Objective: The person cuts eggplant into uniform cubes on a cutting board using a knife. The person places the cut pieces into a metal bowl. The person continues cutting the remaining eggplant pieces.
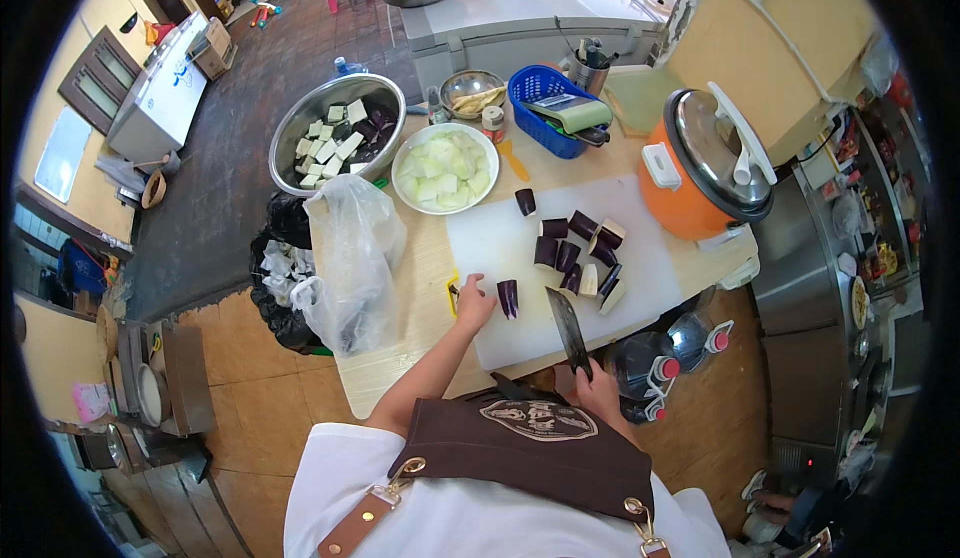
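My right hand [598,391] grips the dark handle of a kitchen cleaver [570,325], its blade resting over the near part of a white cutting board [495,239]. At the board's left edge is my left hand [475,306], its fingers apart and nothing visible in them. A yellow-edged tool [453,294], partly seen, lies just left of that hand. One purple eggplant piece [508,299] sits between the left hand and the blade. Several more eggplant chunks [568,255] are grouped right of the cleaver, and a single chunk [525,201] lies farther back.
Behind the board stand a white bowl of pale green vegetable pieces [489,194], a steel basin of cut eggplant [281,149] and a blue basket [536,119]. An orange rice cooker [667,186] borders the right. A plastic bag [356,258] drapes the left table edge; capped bottles [637,363] stand below.
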Motion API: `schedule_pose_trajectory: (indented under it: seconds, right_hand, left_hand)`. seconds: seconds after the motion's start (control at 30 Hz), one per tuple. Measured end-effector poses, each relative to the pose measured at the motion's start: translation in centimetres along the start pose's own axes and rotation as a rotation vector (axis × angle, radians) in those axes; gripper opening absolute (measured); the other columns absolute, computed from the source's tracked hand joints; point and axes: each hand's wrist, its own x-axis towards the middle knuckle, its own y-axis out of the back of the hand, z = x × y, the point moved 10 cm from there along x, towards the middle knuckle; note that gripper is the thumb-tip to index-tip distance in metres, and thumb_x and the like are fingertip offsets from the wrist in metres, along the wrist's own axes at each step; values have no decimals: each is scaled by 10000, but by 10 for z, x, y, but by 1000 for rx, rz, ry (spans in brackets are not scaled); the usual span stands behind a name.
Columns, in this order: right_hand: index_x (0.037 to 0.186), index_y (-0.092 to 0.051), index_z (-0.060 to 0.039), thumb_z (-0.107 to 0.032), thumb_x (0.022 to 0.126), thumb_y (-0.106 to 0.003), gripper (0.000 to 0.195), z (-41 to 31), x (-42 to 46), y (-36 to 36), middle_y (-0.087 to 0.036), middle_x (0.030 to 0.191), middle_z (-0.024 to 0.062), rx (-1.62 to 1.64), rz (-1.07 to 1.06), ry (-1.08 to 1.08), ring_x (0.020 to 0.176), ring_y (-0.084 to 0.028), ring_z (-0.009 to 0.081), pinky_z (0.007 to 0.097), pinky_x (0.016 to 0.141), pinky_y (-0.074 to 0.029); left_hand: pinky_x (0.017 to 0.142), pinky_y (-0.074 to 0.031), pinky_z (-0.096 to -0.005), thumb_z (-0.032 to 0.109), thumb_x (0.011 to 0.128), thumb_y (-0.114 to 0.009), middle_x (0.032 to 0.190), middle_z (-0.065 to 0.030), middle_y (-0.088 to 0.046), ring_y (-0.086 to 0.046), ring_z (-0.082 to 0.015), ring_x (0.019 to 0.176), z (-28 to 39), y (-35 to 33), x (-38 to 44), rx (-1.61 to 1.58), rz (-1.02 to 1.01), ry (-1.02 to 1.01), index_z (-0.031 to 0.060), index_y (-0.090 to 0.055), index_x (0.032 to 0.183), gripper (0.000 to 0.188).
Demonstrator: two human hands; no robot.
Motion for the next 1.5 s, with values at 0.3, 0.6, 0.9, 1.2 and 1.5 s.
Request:
schedule_pose_trajectory:
  seconds: [0.3,0.6,0.9,1.2,1.5]
  right_hand:
    - [1103,-533,-89,-143,821,-447,300,-56,55,-43,-603,698,210,-434,-65,143,650,-600,379,488,608,-467]
    - [1101,-491,-55,-94,797,-437,310,-65,40,-47,-605,707,204,-468,-136,187,642,-603,379,474,584,-475]
    - [1035,-499,-33,-59,782,-440,261,-72,73,-69,-600,683,210,-407,-73,238,620,-598,382,474,562,-473]
    - [1094,-495,-50,-72,787,-427,315,-64,80,-75,-604,697,217,-424,-88,221,632,-611,378,469,579,-484]
    - [1150,-485,-79,-92,798,-426,357,-60,68,-69,-609,713,202,-417,-83,237,634,-603,378,469,573,-478]
  left_hand:
    - [710,-447,-421,158,673,-682,876,-210,-522,-542,-357,811,20,-18,-22,-5,99,56,23,-432,974,414]
    - [660,-429,-460,210,734,-663,818,-242,-528,-536,-398,741,15,-18,-17,3,153,37,42,-435,938,349]
    - [667,-447,-445,124,700,-653,840,-228,-534,-560,-365,744,7,-24,-13,-82,118,80,36,-459,944,324]
    - [534,-472,-408,71,681,-644,730,-206,-563,-592,-327,566,14,-19,-18,-166,88,109,3,-463,893,287]
    - [625,-459,-407,77,678,-672,736,-172,-542,-573,-330,680,23,-14,-21,-185,109,63,31,-452,911,323]
